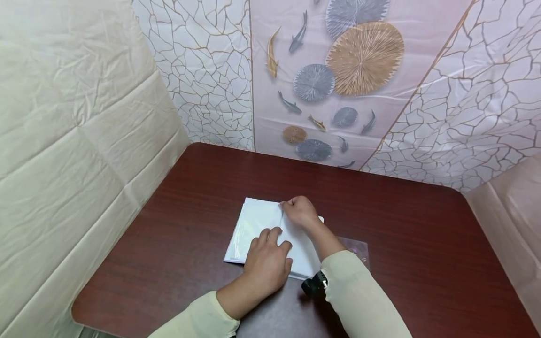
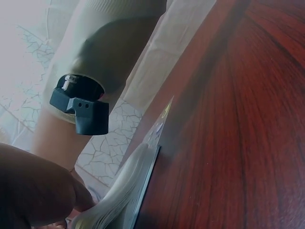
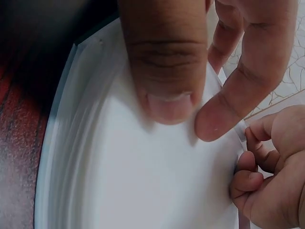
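Note:
An open album (image 1: 249,225) with glossy white pages lies on the table. My left hand (image 1: 267,263) rests on its lower middle, fingers spread and slightly bent. In the right wrist view the left thumb and a finger touch the white page (image 3: 143,181). At the top edge, near the fold, my right hand (image 1: 301,212) pinches an album page between thumb and curled fingers. What exactly lies between these fingertips is partly hidden. The left wrist view shows the stack of pages (image 2: 128,179) from the side, bulging upward.
A clear plastic sheet (image 1: 357,248) with small coloured marks lies right of the album, partly under the right forearm. A black wrist camera (image 1: 313,284) sits on the right wrist. The dark red table (image 1: 169,263) meets a patterned cloth wall (image 1: 211,84) behind.

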